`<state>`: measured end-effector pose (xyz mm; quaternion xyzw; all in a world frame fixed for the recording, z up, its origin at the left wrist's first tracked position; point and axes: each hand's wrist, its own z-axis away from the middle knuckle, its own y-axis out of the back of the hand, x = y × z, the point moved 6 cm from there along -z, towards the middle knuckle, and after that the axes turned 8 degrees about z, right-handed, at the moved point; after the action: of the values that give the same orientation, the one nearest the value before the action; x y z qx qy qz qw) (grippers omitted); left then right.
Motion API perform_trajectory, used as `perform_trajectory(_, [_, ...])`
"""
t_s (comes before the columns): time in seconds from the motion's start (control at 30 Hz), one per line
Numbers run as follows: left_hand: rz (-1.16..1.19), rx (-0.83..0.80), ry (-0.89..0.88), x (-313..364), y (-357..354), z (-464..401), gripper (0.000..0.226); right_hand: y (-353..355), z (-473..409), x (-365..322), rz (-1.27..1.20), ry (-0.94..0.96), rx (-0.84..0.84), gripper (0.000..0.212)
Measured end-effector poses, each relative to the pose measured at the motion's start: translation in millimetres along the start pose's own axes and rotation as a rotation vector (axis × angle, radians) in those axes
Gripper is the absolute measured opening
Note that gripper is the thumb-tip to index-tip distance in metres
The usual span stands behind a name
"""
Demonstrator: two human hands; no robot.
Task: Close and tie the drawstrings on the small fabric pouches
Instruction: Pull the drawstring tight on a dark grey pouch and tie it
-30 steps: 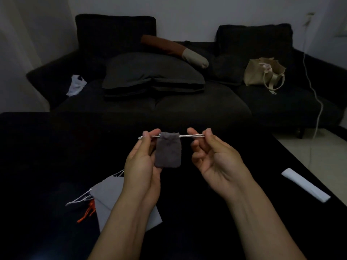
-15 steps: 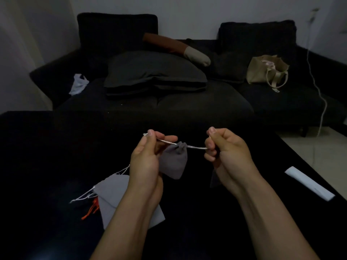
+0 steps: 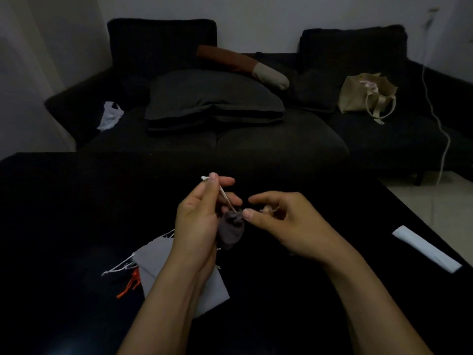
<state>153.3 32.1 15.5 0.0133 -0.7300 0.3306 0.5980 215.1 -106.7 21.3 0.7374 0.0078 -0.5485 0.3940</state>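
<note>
Left grip (image 3: 202,213) apparently pinches drawstring (image 3: 225,197) above pouch (image 3: 230,230).

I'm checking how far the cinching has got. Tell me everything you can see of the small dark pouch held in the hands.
The small dark pouch is grey-brown soft fabric, its mouth gathered shut into puckers at the top, body hanging below. It is held in the air above the black table. A pale drawstring runs up from the mouth to the left hand, which pinches it. The right hand thumb tip touches the gathered mouth. No knot is visible.
</note>
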Motion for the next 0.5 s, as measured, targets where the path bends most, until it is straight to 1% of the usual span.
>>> perform_trajectory(0.13, [0.027, -0.014, 0.056, 0.1, 3.5, -1.3, 0.037, 3.3, 8.0, -5.2, -0.005, 0.052, -0.126, 0.017])
perform_trajectory(0.23, [-0.030, -0.035, 0.099, -3.3, 0.8, -1.6, 0.035, 6.1, 6.5, -5.9, -0.027, 0.107, -0.116, 0.013])
perform_trajectory(0.3, [-0.030, -0.116, 0.158, -8.4, -8.4, 1.9, 0.036, 5.7, 4.4, -9.7, -0.099, 0.139, -0.058, 0.013])
perform_trajectory(0.37, [0.042, -0.176, 0.209, -11.4, -16.2, 5.4, 0.041, 8.6, 1.6, -10.8, -0.145, 0.158, 0.037, 0.013])
perform_trajectory(0.5, [0.299, -0.182, 0.294, -10.9, -23.4, 7.9, 0.048, 16.6, -1.5, -6.3, -0.179, 0.110, 0.183, 0.014])
